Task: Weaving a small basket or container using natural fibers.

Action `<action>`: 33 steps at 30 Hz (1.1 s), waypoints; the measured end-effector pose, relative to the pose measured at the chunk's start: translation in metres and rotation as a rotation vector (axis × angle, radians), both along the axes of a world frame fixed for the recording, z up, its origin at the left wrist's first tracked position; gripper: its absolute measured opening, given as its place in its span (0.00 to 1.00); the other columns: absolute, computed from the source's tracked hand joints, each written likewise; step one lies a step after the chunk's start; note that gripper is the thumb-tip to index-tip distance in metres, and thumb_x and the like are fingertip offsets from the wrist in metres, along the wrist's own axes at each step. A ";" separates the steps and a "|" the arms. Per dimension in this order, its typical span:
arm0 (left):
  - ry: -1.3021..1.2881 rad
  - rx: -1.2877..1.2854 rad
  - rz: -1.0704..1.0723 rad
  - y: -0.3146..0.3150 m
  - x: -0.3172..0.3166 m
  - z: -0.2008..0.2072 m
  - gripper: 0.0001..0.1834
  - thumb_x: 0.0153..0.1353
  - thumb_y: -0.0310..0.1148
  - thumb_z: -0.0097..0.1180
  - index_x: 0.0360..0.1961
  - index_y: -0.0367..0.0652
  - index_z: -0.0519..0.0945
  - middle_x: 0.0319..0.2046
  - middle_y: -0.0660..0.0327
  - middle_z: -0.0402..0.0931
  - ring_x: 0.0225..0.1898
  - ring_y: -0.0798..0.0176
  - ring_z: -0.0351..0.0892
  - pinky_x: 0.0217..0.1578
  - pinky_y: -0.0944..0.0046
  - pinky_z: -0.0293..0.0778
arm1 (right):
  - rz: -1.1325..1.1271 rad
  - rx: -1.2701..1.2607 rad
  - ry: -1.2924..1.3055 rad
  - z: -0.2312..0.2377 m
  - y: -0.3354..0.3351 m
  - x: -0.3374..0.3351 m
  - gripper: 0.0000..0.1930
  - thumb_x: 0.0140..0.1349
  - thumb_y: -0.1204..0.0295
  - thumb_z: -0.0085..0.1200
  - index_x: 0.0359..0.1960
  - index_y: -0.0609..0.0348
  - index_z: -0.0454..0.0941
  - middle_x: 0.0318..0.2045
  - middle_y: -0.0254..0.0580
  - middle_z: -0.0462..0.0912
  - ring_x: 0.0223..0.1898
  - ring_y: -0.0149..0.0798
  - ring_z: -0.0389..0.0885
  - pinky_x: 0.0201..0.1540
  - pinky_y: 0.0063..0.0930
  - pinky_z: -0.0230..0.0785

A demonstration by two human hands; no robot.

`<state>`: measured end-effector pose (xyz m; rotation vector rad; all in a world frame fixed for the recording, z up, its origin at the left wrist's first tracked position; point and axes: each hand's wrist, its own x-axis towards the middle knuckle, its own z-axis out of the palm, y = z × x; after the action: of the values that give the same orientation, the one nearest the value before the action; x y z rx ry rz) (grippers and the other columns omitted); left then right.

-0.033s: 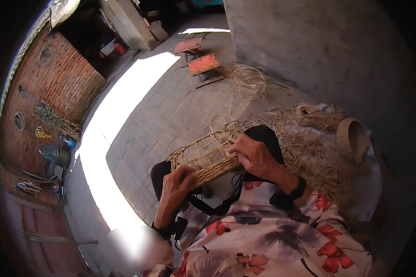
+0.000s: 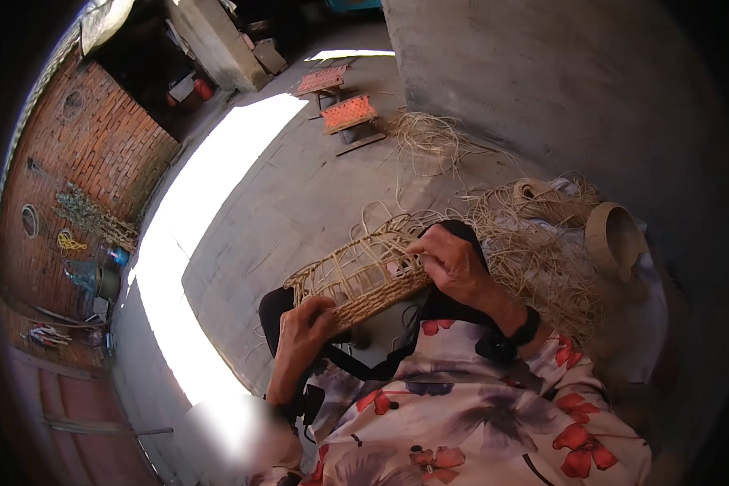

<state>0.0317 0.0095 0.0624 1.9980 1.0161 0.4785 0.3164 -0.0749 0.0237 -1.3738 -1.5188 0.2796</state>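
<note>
A half-woven straw basket (image 2: 379, 301) lies across my knees, its near side densely braided and its far part an open grid of cords. My left hand (image 2: 303, 330) grips the left end of the braided edge, fingers curled over it. At the right end, my right hand (image 2: 454, 261) is closed with thumb and fingers pinched on the basket's upper edge. Whether a single strand lies in that pinch is hidden. Loose cords trail from the basket's far right corner toward the pile beside my right knee.
To my right lies a tangled heap of straw cord (image 2: 543, 271) on a white sheet, with a coiled roll (image 2: 547, 200) and a round woven basket (image 2: 613, 240). Two orange-topped stools (image 2: 348, 112) stand ahead near another cord bundle (image 2: 433, 138). A grey wall (image 2: 543, 89) rises at right.
The basket has tipped slightly, showing more of its open grid. My right hand has shifted a little right and up along the edge; the left keeps its hold.
</note>
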 end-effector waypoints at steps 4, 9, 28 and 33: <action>0.079 -0.054 0.075 -0.001 0.000 0.010 0.11 0.60 0.30 0.55 0.35 0.30 0.81 0.23 0.60 0.79 0.26 0.69 0.77 0.29 0.68 0.71 | -0.253 -0.250 0.407 -0.054 -0.023 0.101 0.07 0.62 0.78 0.50 0.39 0.63 0.80 0.27 0.36 0.78 0.30 0.33 0.79 0.35 0.28 0.72; 0.197 -0.115 0.045 0.014 -0.002 0.010 0.10 0.56 0.26 0.54 0.32 0.28 0.82 0.25 0.56 0.82 0.27 0.65 0.81 0.31 0.68 0.73 | -0.535 -0.532 0.842 -0.209 -0.115 0.212 0.07 0.63 0.73 0.52 0.37 0.62 0.80 0.27 0.37 0.79 0.23 0.31 0.75 0.24 0.29 0.69; 0.136 -0.416 0.328 0.012 0.030 0.016 0.11 0.58 0.35 0.62 0.35 0.39 0.78 0.23 0.69 0.73 0.23 0.77 0.67 0.24 0.75 0.61 | -0.781 -0.048 1.743 -0.463 -0.160 0.126 0.12 0.62 0.66 0.58 0.43 0.59 0.74 0.35 0.46 0.81 0.35 0.42 0.83 0.36 0.34 0.79; 0.135 -0.424 0.318 0.014 0.022 0.013 0.10 0.58 0.33 0.63 0.35 0.39 0.78 0.22 0.69 0.73 0.21 0.77 0.65 0.23 0.75 0.59 | -0.871 -0.246 1.504 -0.403 -0.129 0.149 0.10 0.65 0.66 0.56 0.37 0.61 0.75 0.29 0.39 0.81 0.34 0.34 0.83 0.32 0.28 0.75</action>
<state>0.0542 0.0240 0.0752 1.5136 1.4006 0.2663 0.4653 -0.2037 -0.3791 -1.2888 0.3630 0.7128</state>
